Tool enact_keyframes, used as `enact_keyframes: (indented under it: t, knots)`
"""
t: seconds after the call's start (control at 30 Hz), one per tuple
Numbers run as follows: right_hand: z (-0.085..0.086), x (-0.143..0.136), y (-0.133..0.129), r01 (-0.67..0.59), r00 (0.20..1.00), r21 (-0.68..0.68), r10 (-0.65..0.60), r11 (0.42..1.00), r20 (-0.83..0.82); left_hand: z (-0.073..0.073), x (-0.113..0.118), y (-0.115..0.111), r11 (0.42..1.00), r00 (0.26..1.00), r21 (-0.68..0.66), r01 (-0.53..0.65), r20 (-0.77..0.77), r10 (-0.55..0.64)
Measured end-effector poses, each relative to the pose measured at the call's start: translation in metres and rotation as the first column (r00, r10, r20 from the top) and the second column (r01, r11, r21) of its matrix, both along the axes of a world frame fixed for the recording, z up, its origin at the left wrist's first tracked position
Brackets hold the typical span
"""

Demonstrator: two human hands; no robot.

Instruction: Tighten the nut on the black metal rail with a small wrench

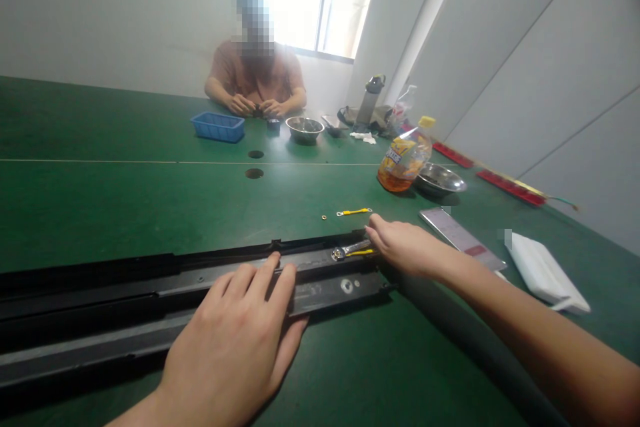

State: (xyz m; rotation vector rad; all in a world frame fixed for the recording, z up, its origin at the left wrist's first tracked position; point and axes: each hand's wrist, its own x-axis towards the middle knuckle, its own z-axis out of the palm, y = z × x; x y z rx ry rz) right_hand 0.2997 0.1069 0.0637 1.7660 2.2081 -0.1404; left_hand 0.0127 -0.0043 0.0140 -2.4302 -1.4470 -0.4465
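Observation:
A long black metal rail assembly [180, 320] lies across the green table, its end near the middle right. My left hand [235, 327] rests over it, gripping it with the fingers on top and the thumb at the near side. My right hand [400, 243] is closed round the handle of a wrench [353, 248] at the rail's right end. The wrench's ring end sits on a fastener in the rail, beside a yellow strip [361, 253]. Beyond the rail lie a second yellow strip [355, 212] with metal ends and a small nut [324, 217].
Right of my hand lie a phone [463, 237] and a white object [547, 270]. Farther off stand a drink bottle [404, 157], a metal bowl [441, 180], a second bowl [305, 129] and a blue basket [218, 127]. A person [255, 80] sits across the table [125, 193].

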Motion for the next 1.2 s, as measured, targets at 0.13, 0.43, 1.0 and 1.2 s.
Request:
enact_keyframes:
  t: [0.13, 0.43, 1.0, 1.2]
  knots:
    - [0.002, 0.0, 0.002, -0.027, 0.999, -0.001, 0.027, 1.0, 0.017, -0.001, 0.0, 0.0, 1.0, 1.0, -0.007, -0.003, -0.001, 0.003]
    - [-0.001, 0.009, -0.021, -0.034, 0.999, 0.008, 0.034, 0.999, 0.015, 0.001, 0.0, 0.001, 1.0, 1.0, -0.001, 0.006, 0.016, -0.006]
    - [0.001, 0.007, -0.031, 0.039, 0.998, -0.008, -0.039, 0.999, -0.055, 0.0, 0.0, 0.002, 1.0, 1.0, 0.018, 0.016, 0.0, -0.016]
    - [-0.003, 0.001, 0.003, -0.026, 1.0, 0.054, 0.027, 0.998, -0.009, -0.001, 0.0, 0.003, 1.0, 1.0, 0.025, 0.019, -0.003, -0.019]
